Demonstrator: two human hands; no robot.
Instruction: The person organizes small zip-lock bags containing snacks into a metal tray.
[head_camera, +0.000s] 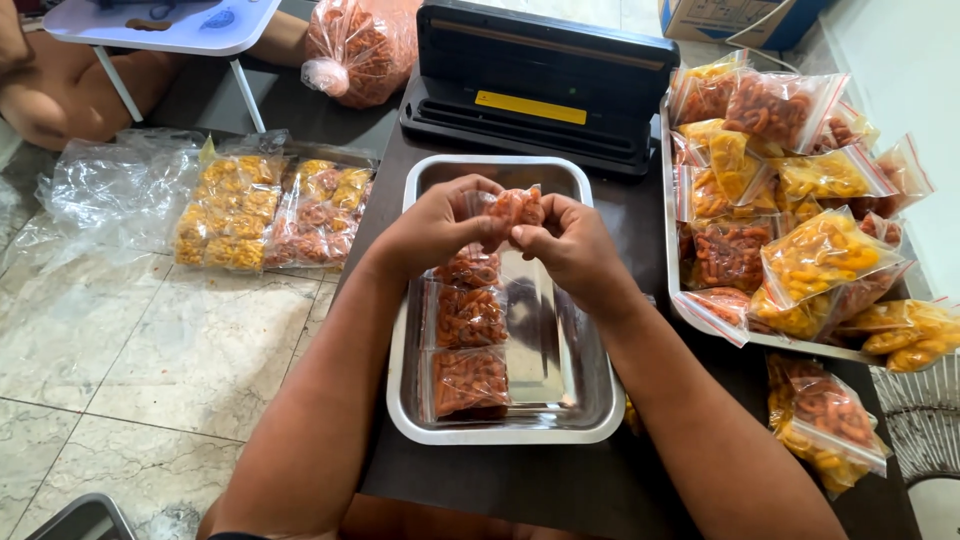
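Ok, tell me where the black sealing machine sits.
In the head view, the black sealing machine sits at the table's far edge, just beyond the steel tray, left of the heaped snack packets.

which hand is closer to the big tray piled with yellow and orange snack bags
Right. The right hand is beside the piled tray on its near side; the left hand is farther off, across the small bag both hold.

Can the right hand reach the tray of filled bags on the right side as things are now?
Probably yes, but not at once. The tray of filled bags lies close beside the right hand with nothing between them. That hand and the left hand are both pinching a small orange bag over the steel pan.
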